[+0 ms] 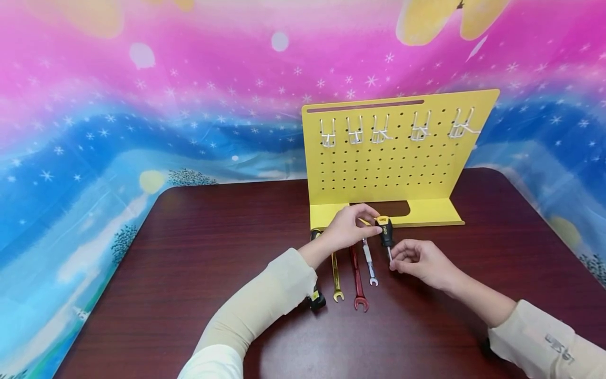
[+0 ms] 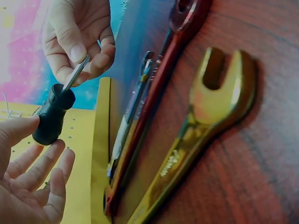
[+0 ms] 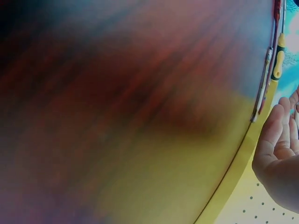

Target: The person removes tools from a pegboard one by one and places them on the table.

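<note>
A short screwdriver (image 1: 385, 231) with a black and yellow handle is held between both hands, just in front of the yellow pegboard. My left hand (image 1: 347, 227) pinches its handle between thumb and fingertips. Around the metal shaft near the tip close the thumb and fingers of my right hand (image 1: 423, 263). The left wrist view shows the screwdriver (image 2: 52, 116) tilted, tip towards the right hand (image 2: 79, 37). Under and beside the left arm lie a gold wrench (image 1: 336, 279), a red wrench (image 1: 358, 279) and a silver wrench (image 1: 369, 260).
A yellow pegboard (image 1: 379, 168) stands at the back of the dark wooden table (image 1: 227, 226), with several white wire hooks (image 1: 380, 129) along its upper part. A black and yellow tool (image 1: 316, 300) lies partly hidden beneath the left forearm. A patterned cloth (image 1: 213, 79) hangs behind.
</note>
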Demonstrator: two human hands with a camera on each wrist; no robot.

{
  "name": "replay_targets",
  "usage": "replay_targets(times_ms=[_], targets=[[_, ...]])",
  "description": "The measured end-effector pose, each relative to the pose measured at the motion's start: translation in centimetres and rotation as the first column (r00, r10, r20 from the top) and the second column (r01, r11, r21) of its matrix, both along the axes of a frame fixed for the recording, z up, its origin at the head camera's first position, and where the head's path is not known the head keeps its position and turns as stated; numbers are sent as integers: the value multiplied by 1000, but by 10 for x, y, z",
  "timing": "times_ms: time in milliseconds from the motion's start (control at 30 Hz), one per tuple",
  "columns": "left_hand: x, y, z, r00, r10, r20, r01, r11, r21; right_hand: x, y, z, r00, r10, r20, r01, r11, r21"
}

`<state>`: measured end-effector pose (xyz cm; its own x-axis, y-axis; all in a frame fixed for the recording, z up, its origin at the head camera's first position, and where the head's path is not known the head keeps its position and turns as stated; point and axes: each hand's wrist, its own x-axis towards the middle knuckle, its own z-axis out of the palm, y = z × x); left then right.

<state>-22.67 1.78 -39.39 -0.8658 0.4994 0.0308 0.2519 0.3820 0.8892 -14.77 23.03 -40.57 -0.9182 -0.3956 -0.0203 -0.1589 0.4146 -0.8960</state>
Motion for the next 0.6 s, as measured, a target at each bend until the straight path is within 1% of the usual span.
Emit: replay_targets(times_ms=[67,300,600], targets=[[0,0,-2,1000,-2,6,2,1000,-14,0,1,-2,1000,9,2,-10,1000,13],[0,1,-6,1000,-14,-2,13,996,-83,-2,0,-5,999,44,31,-45,998,35],[-1,2,-8,999,-6,31,10,992,-126,-4,-3,-9,997,49,53,-53,996,73]])
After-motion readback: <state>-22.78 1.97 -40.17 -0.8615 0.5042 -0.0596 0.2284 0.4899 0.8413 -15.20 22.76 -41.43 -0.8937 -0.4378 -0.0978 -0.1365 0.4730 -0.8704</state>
